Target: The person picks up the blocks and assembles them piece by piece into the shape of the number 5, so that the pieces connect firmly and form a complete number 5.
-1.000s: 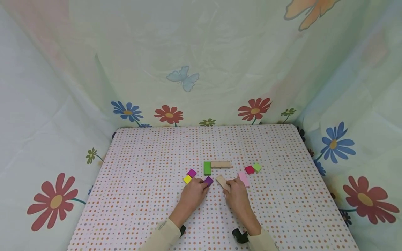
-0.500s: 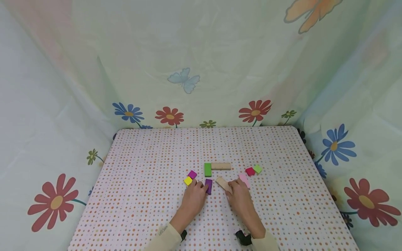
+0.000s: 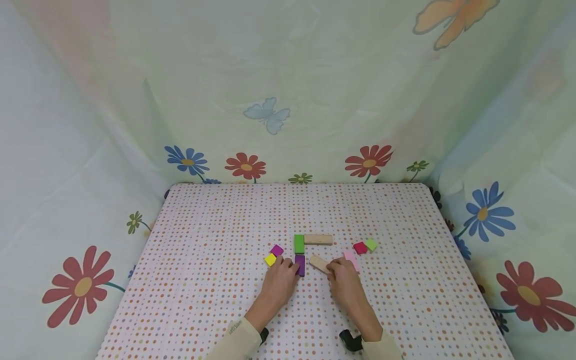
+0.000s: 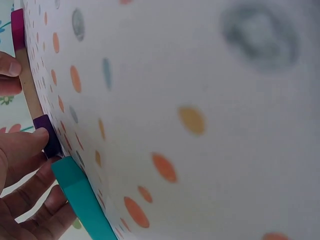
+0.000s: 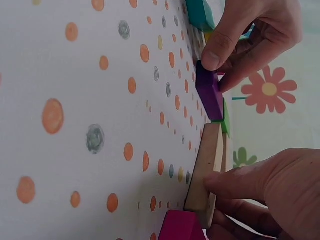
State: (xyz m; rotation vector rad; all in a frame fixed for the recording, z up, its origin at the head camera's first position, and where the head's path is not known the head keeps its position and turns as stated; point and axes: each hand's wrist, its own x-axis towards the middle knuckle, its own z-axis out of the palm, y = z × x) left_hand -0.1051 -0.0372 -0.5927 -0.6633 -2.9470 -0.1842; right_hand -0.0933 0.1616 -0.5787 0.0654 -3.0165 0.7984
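Note:
My left hand (image 3: pixel 280 282) pinches a purple block (image 5: pixel 210 92) between thumb and finger, lying on the table. In the head view the purple block lines up lengthwise just below a green block (image 3: pixel 299 244). A plain wooden block (image 3: pixel 318 240) extends right from the green one's top. Thumb and fingers of my right hand (image 3: pixel 348 287) grip another plain wooden block (image 5: pixel 204 165), slanted, to the right of the purple one. Beside the left fingers lies a teal block (image 4: pixel 82 200), hidden from the head view. A magenta block (image 5: pixel 181 226) lies near the right hand.
Left of the left hand, a yellow block (image 3: pixel 270 259) touches a magenta-purple block (image 3: pixel 277 250). By the right hand lie a pink block (image 3: pixel 352 260), a red block (image 3: pixel 360 248) and a light green block (image 3: pixel 371 244). A dotted cloth (image 3: pixel 216 225) covers the table; printed curtains surround it.
The purple block has turned from slanted to straight and then slid up toward the green block in my left hand. The wooden block in my right hand has tilted slightly flatter.

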